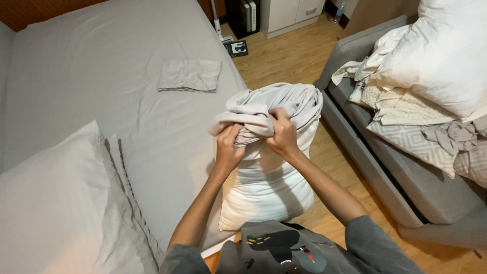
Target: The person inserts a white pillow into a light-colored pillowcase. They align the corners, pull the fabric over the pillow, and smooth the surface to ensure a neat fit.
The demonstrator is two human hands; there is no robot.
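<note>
Pillowcase (274,109) bunched under both fingers (278,119), seemingly.

The top of the white pillow (266,187) is hidden under the bunched grey pillowcase (276,106). The fingertips of both hands are buried in its folds. The sofa (406,187) and the dressed pillow (56,203) are cut by the picture's edges.

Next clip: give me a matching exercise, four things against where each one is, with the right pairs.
Things:
1. bare white pillow
2. grey pillowcase
3. folded grey cloth
4. cased grey pillow

Places:
A. flat on the bed sheet
B. near corner of the bed, lying down
C. bunched in the left hand and right hand
D. standing against the bed's edge

Pairs: 1-D, 2-C, 3-A, 4-B
</note>
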